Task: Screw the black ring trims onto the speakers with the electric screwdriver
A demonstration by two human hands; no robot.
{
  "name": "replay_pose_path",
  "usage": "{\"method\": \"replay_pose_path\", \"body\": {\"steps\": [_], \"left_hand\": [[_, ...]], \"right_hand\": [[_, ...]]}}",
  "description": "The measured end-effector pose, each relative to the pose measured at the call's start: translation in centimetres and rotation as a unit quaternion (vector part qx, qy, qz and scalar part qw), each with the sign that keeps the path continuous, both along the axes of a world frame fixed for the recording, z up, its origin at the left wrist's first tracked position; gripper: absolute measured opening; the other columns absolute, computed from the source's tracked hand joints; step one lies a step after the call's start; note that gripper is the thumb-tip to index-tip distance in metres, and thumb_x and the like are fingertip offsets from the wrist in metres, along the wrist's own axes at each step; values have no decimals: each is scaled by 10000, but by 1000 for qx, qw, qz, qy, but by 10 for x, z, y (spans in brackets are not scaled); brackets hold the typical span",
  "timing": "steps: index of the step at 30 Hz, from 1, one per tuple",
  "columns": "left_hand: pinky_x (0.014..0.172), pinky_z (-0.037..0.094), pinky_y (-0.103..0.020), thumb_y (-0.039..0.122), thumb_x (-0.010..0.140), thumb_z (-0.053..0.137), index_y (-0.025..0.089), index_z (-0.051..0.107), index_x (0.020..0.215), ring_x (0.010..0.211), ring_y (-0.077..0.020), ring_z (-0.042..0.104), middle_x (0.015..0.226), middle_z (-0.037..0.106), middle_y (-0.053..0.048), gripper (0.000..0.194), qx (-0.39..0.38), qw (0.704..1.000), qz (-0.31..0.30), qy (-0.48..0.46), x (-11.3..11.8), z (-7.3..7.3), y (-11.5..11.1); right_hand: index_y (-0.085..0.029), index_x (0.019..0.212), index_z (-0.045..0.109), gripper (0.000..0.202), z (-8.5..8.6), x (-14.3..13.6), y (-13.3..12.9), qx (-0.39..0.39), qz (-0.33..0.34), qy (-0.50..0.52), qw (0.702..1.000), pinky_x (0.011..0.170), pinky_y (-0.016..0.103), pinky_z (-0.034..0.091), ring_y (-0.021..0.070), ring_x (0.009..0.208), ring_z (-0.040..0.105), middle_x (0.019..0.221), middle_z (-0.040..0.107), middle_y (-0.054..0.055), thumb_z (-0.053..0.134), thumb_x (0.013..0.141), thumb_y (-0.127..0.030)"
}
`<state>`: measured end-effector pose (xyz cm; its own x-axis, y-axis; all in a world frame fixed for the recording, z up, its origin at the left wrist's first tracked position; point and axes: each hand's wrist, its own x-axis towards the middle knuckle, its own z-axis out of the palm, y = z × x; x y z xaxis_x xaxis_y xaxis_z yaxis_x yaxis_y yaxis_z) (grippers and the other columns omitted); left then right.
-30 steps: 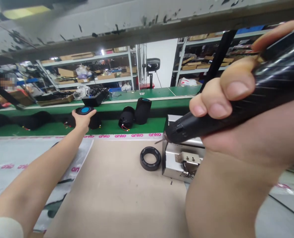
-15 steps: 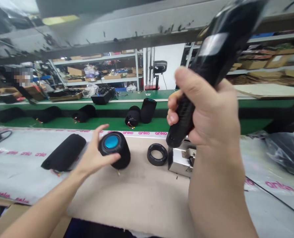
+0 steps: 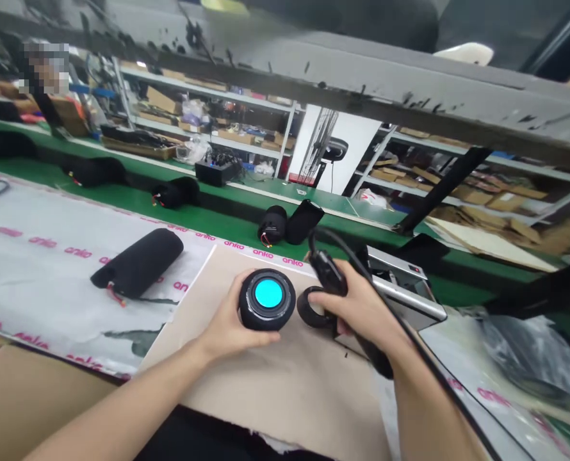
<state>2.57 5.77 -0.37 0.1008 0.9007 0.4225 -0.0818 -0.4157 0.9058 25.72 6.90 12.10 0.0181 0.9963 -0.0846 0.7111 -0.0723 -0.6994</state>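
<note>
Probably the speaker (image 3: 268, 298) is solid and moderately heavy, its cloth side giving good purchase; hold it around that side, clear of the blue disc (image 3: 268, 293), which may dent. It looks round and black, disc end towards the camera, over the brown sheet (image 3: 275, 390); whether it rests there is unclear. The left hand's (image 3: 234, 326) grip is closed around its side. Just beside, the right hand (image 3: 362, 307) clasps a screwdriver (image 3: 330, 272), thumb at the black ring (image 3: 304, 310).
</note>
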Motion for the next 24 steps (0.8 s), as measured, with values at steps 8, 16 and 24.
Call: {"method": "replay_pose_path", "body": {"steps": [8, 16, 24], "left_hand": [[1224, 481, -550, 383, 660, 1008, 285, 410, 1505, 1466, -402, 554, 1556, 539, -168, 1040, 30, 999, -13, 16, -4, -3, -10], [1286, 415, -544, 226, 734, 880, 291, 291, 1623, 1589, -418, 404, 1707, 385, -174, 1069, 59, 993, -86, 57, -17, 5, -12], [1215, 497, -539, 243, 675, 939, 252, 407, 1547, 1446, -416, 584, 1550, 587, -171, 1021, 49, 992, -112, 42, -18, 13, -11]], "right_hand": [[-280, 1517, 481, 664, -52, -10, -18, -40, -34, -105, 993, 416, 229, 405, 111, 457, 578, 1110, 708, 65, 676, 885, -224], [-273, 1515, 473, 637, -75, -17, -12, -12, -102, -81, 991, 497, 261, 459, 173, 619, 667, 1186, 694, 88, 648, 902, -247], [-259, 1464, 460, 777, -6, -3, -44, 20, -39, 104, 994, 558, 312, 579, 182, 543, 635, 788, 661, -35, 843, 805, -413]]}}
